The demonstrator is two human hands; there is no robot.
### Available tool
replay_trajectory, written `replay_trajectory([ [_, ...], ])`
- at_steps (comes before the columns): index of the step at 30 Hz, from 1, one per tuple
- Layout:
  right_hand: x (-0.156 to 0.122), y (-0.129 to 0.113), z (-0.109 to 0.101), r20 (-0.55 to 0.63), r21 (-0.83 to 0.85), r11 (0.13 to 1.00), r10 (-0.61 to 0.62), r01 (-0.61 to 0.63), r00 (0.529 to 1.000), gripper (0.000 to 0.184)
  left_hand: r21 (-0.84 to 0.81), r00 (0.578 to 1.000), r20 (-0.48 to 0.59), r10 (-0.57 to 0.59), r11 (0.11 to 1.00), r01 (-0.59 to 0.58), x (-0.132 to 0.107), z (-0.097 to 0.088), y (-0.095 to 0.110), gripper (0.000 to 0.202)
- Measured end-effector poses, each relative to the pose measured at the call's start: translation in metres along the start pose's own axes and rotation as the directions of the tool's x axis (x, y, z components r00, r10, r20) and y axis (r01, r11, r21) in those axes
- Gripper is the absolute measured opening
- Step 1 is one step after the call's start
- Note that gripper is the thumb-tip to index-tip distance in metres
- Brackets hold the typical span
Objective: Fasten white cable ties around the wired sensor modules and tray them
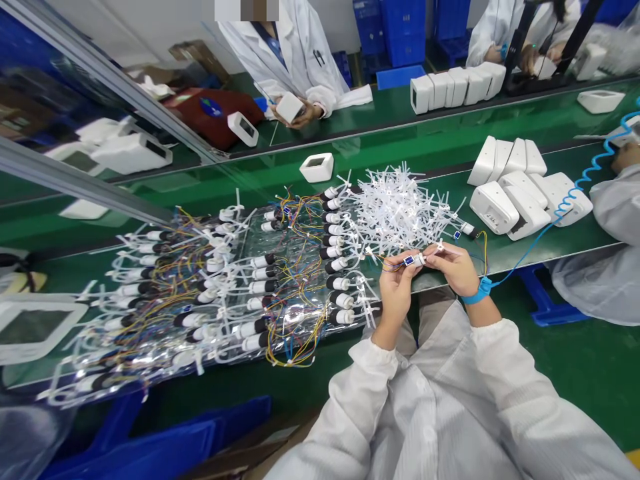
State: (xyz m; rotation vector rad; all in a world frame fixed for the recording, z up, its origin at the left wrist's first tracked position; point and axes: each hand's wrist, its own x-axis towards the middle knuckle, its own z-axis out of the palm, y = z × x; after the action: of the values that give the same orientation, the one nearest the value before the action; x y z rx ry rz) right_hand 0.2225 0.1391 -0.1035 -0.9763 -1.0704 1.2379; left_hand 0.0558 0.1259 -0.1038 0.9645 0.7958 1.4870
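Note:
Just past the bench edge, my left hand (397, 287) pinches a small wired pump (415, 261), white with a dark blue square on its side. Its thin coloured wires trail leftward past my fingers. My right hand (457, 268) has fingers closed at the pump's other end, with a white tubing piece (439, 247) showing at the fingertips. A blue strap (484, 288) with a coiled cord circles my right wrist. Beyond my hands lies a heap of white tubing pieces (395, 207). Another wired pump (468, 230) rests on the bench just beyond my right hand.
Rows of wired pumps with tubes (260, 287) cover clear plastic on the left. White device housings (510, 200) stand at right; one housing (317, 167) sits behind the heap. Across a green divider, a person in a white coat (295, 60) holds another housing. A sleeve (617, 220) is far right.

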Motion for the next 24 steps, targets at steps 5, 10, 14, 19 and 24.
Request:
replay_trajectory([
  [5, 0.001, 0.003, -0.003, -0.016, -0.081, 0.995, -0.057, 0.056, 0.998, 0.023, 0.027, 1.0, -0.007, 0.003, 1.0, -0.003, -0.001, 0.0, 0.001, 0.033],
  [10, 0.003, 0.001, -0.005, 0.0, -0.146, 0.987, -0.075, 0.075, 0.997, 0.019, 0.068, 0.999, -0.016, -0.031, 0.997, 0.032, -0.001, 0.0, 0.001, 0.036],
  [14, 0.006, -0.003, -0.006, 0.017, -0.198, 0.978, -0.065, 0.067, 0.998, 0.018, 0.068, 0.999, -0.026, -0.037, 0.997, 0.039, 0.0, 0.0, -0.001, 0.036],
  [19, 0.007, -0.006, -0.001, 0.021, -0.086, 0.996, -0.002, 0.004, 1.0, 0.027, 0.026, 1.0, -0.009, -0.02, 0.999, 0.02, 0.002, 0.002, -0.003, 0.037],
  [24, 0.004, -0.008, 0.007, -0.063, 0.201, 0.974, 0.119, -0.104, 0.991, 0.049, -0.009, 0.999, -0.039, 0.01, 1.0, -0.011, 0.001, 0.0, -0.005, 0.042],
])
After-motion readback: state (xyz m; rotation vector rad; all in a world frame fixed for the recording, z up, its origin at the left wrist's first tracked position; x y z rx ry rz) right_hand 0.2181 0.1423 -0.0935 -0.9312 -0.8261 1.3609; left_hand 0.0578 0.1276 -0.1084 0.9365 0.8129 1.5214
